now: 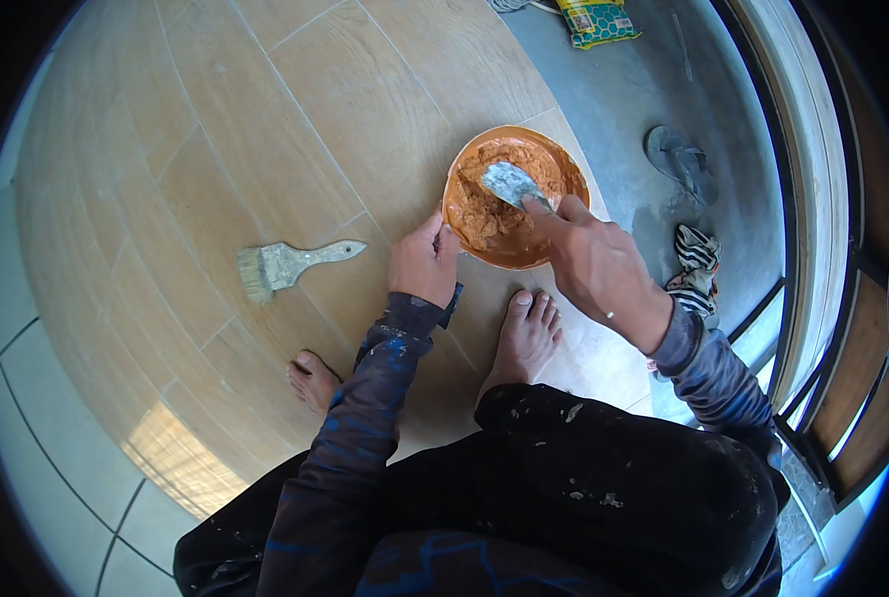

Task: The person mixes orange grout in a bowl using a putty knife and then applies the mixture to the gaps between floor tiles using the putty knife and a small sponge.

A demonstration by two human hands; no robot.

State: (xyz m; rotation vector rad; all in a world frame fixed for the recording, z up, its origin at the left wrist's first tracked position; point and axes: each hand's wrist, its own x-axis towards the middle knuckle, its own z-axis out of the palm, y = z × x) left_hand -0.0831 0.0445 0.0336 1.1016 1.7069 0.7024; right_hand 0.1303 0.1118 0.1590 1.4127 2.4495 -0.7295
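Observation:
My left hand (424, 261) is closed on the near left rim of a round orange-brown bowl (526, 263). Thick, lumpy orange paste (488, 217) lies in the bowl and coats its inner wall. In my right hand (603, 267) is a scraper (509, 183), its wide blade smeared whitish and touching the paste; the handle is mostly hidden by my fingers. To the left of the bowl, a flat paintbrush (290, 265) with pale bristles and a stained handle lies on the tiles. A small dark thing (451, 305) shows beside my left wrist, too hidden to name.
My bare feet stand on the wood-look tile floor (245, 149), below the bowl. Off to the right, a grey floor (623, 109) holds a flip-flop (681, 162), a striped cloth item (697, 264) and a yellow-green packet (598, 22). A dark-framed doorway (788, 199) borders it.

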